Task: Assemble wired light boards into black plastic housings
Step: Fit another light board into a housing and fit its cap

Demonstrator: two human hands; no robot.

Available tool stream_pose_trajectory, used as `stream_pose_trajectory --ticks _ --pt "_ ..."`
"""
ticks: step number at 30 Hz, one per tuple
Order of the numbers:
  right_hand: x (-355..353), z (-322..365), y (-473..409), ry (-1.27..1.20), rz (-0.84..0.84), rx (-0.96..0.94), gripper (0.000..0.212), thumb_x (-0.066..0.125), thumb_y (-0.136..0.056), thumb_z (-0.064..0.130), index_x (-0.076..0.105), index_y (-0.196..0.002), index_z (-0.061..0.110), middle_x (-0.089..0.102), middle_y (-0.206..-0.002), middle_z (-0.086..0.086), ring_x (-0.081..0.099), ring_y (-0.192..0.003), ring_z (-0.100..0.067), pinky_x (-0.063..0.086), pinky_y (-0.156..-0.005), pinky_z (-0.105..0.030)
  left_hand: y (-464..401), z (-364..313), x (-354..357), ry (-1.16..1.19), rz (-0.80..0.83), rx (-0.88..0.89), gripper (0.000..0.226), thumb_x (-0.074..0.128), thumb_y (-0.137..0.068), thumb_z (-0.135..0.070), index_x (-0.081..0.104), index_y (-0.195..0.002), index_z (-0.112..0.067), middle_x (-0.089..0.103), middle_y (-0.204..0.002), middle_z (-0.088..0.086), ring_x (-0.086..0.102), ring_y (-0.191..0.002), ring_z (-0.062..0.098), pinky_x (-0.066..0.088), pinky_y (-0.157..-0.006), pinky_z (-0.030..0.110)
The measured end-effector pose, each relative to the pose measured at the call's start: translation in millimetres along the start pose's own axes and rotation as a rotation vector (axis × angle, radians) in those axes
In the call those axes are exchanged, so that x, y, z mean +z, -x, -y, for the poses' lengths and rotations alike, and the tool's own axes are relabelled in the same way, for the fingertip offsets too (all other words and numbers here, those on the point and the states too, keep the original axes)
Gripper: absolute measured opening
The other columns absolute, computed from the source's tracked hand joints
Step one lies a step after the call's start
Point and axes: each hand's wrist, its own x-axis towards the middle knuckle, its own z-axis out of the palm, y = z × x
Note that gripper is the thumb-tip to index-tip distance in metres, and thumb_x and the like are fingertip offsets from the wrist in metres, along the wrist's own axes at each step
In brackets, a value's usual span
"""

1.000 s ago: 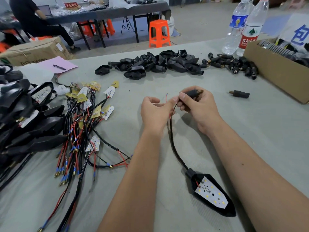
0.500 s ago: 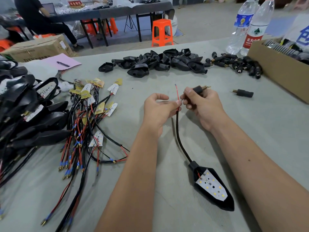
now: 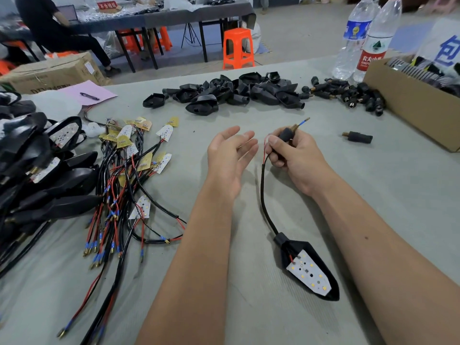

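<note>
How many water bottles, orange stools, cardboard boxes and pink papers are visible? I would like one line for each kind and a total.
Water bottles: 2
Orange stools: 1 clearly visible; more orange shapes under the far table are too hidden to count
Cardboard boxes: 2, the other at far left
Pink papers: 1
Total: 6

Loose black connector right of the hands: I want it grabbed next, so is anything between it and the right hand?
Nothing visible: only bare table separates the right hand from the loose connector.
</note>
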Motion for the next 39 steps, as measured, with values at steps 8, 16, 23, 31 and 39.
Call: stream_pose_trajectory --ticks 8,16,23,31,39 --pt "2 6 -1 -0.168 0.156 0.096 0.037 0.04 -0.11 0.033 0.057 -0.09 0.008 0.062 -0.074 -0.013 0.047 -0.055 -0.02 0.04 -0.048 -0.024 0 7 1 -0.405 0.119 0.008 0.019 0.065 -0.1 -0.012 0.068 -0.091 0.005 0.069 -0.075 0.014 0.072 -0.079 0.035 0.061 -0.092 0.044" --pt "6 6 -5 -0.243 -0.057 0.144 0.046 0.028 -0.113 0.04 0.049 -0.08 0.015 0.063 -0.065 -0.015 0.041 -0.047 -0.018 0.029 -0.043 -0.024 -5 6 -5 -0.221 -0.079 0.056 0.016 0.067 -0.092 0.006 0.073 -0.1 -0.006 0.073 -0.086 0.011 0.068 -0.065 0.019 0.059 -0.067 0.023" --pt "2 6 -7 -0.332 -0.193 0.15 0.048 0.028 -0.112 0.045 0.056 -0.088 0.014 0.061 -0.065 -0.012 0.041 -0.047 -0.017 0.031 -0.041 -0.022 -6 7 -10 -0.53 0.108 0.095 0.016 0.065 -0.09 0.002 0.076 -0.084 -0.008 0.069 -0.063 0.001 0.059 -0.053 0.012 0.048 -0.056 0.021" --pt "2 6 -6 -0.372 -0.202 0.178 0.052 0.028 -0.112 0.048 0.063 -0.099 0.012 0.056 -0.082 -0.017 0.044 -0.048 -0.017 0.03 -0.043 -0.023 -6 12 -12 -0.609 0.104 0.212 0.02 0.079 -0.088 -0.017 0.07 -0.071 -0.011 0.063 -0.056 -0.004 0.055 -0.048 0.008 0.042 -0.048 0.016" --pt "-1 8 -4 -0.425 -0.192 0.216 0.054 0.027 -0.111 0.048 0.064 -0.103 0.01 0.066 -0.081 -0.017 0.048 -0.048 -0.017 0.032 -0.043 -0.023 -6 18 -8 -0.595 0.101 0.247 0.019 0.079 -0.089 -0.018 0.071 -0.073 -0.012 0.063 -0.057 -0.003 0.056 -0.049 0.007 0.043 -0.05 0.015"
